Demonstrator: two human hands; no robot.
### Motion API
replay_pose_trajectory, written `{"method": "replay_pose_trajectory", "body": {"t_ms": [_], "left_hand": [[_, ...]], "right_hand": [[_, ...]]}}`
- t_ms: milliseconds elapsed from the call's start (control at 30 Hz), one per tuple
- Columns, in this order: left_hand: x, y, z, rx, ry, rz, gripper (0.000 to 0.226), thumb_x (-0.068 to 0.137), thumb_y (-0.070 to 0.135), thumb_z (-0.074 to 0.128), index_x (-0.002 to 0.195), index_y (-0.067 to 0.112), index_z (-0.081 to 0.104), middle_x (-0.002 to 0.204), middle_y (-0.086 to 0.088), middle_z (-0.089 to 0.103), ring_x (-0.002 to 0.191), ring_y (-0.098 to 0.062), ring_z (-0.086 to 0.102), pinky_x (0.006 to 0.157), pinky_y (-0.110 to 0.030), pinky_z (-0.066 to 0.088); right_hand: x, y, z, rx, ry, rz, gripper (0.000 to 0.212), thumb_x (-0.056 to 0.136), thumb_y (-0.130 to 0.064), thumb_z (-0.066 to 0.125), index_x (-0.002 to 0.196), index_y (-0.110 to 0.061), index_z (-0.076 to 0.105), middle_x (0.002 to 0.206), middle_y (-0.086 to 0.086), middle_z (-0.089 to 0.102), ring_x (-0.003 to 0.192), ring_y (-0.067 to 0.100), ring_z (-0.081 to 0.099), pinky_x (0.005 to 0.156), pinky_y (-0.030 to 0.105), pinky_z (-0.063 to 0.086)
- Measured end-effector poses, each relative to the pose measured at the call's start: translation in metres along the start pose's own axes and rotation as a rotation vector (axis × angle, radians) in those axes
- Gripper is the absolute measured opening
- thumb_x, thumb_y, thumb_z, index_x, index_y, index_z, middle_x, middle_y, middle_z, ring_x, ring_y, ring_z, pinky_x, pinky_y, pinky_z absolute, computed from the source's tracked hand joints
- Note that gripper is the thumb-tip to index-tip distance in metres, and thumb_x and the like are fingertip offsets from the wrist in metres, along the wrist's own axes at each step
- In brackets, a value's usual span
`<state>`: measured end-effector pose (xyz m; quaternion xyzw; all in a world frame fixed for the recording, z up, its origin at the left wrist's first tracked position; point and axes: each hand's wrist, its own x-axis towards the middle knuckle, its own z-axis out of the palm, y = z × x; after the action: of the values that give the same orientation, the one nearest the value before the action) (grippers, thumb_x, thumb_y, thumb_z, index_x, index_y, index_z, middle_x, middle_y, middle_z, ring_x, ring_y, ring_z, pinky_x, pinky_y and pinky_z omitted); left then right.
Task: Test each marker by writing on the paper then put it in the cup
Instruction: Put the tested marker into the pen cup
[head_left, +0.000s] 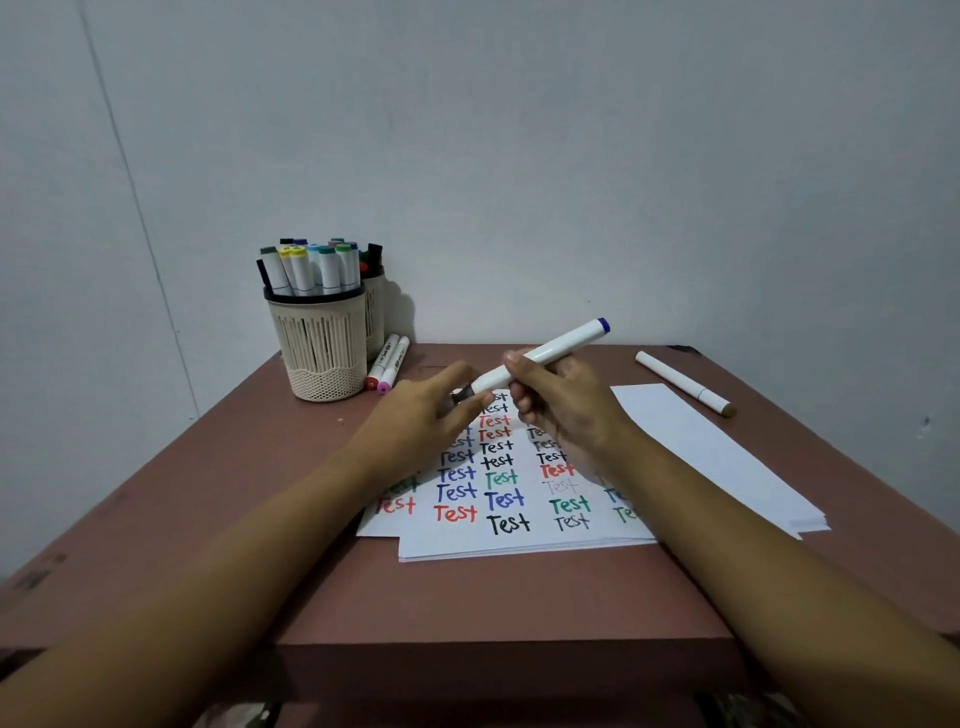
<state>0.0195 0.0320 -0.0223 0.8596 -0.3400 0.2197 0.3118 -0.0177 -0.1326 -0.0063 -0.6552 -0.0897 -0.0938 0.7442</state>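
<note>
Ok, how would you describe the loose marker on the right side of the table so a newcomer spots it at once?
Start at the brown table and go to its far right corner, beyond the blank paper strip. The white marker lies flat there, alone. Its brownish end cap sets it apart from the red- and pink-ended pair beside the cup.

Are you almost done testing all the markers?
Nearly, it looks like. Done: the paper is covered in rows of "Test", and the cup is packed with markers. In hand: the right hand holds a blue-ended marker while the left hand pinches its dark end. Left: two markers lying beside the cup and one marker by the blank sheets look untested.
</note>
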Motion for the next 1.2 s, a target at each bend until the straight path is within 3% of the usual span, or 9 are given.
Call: {"method": "replay_pose_trajectory", "body": {"t_ms": [100, 167, 333, 400, 500, 600, 767, 900, 1200], "left_hand": [[0.002, -0.002, 0.0, -0.067, -0.032, -0.066, 0.029, 0.09, 0.041, 0.052, 0.108, 0.019, 0.047, 0.058, 0.007, 0.047, 0.048, -0.004, 0.041, 0.045, -0.016, 0.029], [0.002, -0.005, -0.002, -0.071, -0.02, -0.108, 0.024, 0.093, 0.039, 0.047, 0.106, 0.018, 0.047, 0.072, 0.007, 0.053, 0.06, 0.0, 0.045, 0.05, -0.013, 0.03], [0.003, -0.015, -0.006, -0.241, 0.013, -0.264, 0.028, 0.099, 0.022, 0.03, 0.107, 0.013, 0.056, 0.088, 0.004, 0.053, 0.079, -0.01, 0.047, 0.063, -0.013, 0.034], [0.004, -0.017, -0.005, -0.223, -0.007, -0.309, 0.031, 0.1, 0.016, 0.028, 0.114, 0.014, 0.055, 0.098, 0.0, 0.053, 0.083, -0.01, 0.049, 0.066, -0.017, 0.037], [0.006, -0.021, -0.003, -0.166, -0.038, -0.365, 0.034, 0.099, 0.015, 0.034, 0.127, 0.013, 0.054, 0.108, 0.003, 0.052, 0.099, -0.013, 0.052, 0.076, -0.022, 0.037], [0.008, -0.026, -0.004, -0.151, -0.079, -0.381, 0.033, 0.098, 0.018, 0.04, 0.127, 0.016, 0.055, 0.107, 0.0, 0.061, 0.096, -0.017, 0.057, 0.072, -0.025, 0.04], [0.006, -0.029, -0.006, -0.143, -0.107, -0.379, 0.032, 0.097, 0.021, 0.045, 0.127, 0.017, 0.055, 0.11, -0.001, 0.06, 0.096, -0.012, 0.054, 0.072, -0.023, 0.04], [0.007, -0.029, -0.007, -0.106, -0.136, -0.369, 0.034, 0.097, 0.024, 0.045, 0.127, 0.014, 0.057, 0.126, 0.0, 0.059, 0.106, -0.009, 0.051, 0.085, -0.021, 0.035], [0.006, -0.028, -0.009, -0.087, -0.167, -0.371, 0.033, 0.097, 0.026, 0.045, 0.124, 0.014, 0.06, 0.12, -0.001, 0.062, 0.103, -0.013, 0.056, 0.088, -0.029, 0.043]], "right_hand": [[0.005, -0.004, -0.005, 0.066, 0.117, -0.003, 0.017, 0.095, -0.022, 0.057, 0.081, -0.012, 0.055, 0.06, 0.002, 0.05, 0.051, 0.009, 0.044, 0.045, 0.018, 0.037], [0.008, -0.009, -0.014, 0.176, 0.227, -0.019, 0.019, 0.097, -0.025, 0.053, 0.083, -0.012, 0.052, 0.063, 0.007, 0.054, 0.049, 0.012, 0.05, 0.044, 0.02, 0.042], [0.013, -0.014, -0.043, 0.358, 0.337, 0.011, 0.014, 0.1, -0.017, 0.046, 0.088, -0.01, 0.045, 0.081, 0.022, 0.063, 0.064, 0.027, 0.07, 0.061, 0.034, 0.06], [0.015, -0.011, -0.049, 0.293, 0.393, 0.024, 0.015, 0.096, -0.012, 0.051, 0.082, -0.011, 0.048, 0.075, 0.016, 0.062, 0.061, 0.023, 0.067, 0.057, 0.028, 0.058], [0.019, -0.007, -0.058, 0.083, 0.515, 0.022, 0.026, 0.089, -0.016, 0.065, 0.068, -0.015, 0.049, 0.058, 0.005, 0.056, 0.051, 0.014, 0.05, 0.046, 0.021, 0.041], [0.021, -0.003, -0.064, -0.145, 0.61, 0.026, 0.034, 0.087, -0.025, 0.067, 0.062, -0.016, 0.046, 0.048, 0.001, 0.053, 0.046, 0.014, 0.043, 0.045, 0.021, 0.031], [0.02, 0.006, -0.07, -0.322, 0.668, 0.038, 0.021, 0.081, -0.014, 0.061, 0.066, -0.014, 0.046, 0.06, 0.01, 0.055, 0.048, 0.019, 0.047, 0.043, 0.021, 0.033], [0.019, 0.008, -0.07, -0.372, 0.687, 0.046, 0.015, 0.075, -0.007, 0.057, 0.066, -0.013, 0.047, 0.059, 0.009, 0.054, 0.048, 0.02, 0.049, 0.045, 0.024, 0.037], [0.02, 0.012, -0.069, -0.377, 0.619, 0.057, 0.014, 0.076, 0.0, 0.058, 0.066, -0.01, 0.055, 0.057, 0.01, 0.056, 0.048, 0.021, 0.051, 0.058, 0.033, 0.047]]}}
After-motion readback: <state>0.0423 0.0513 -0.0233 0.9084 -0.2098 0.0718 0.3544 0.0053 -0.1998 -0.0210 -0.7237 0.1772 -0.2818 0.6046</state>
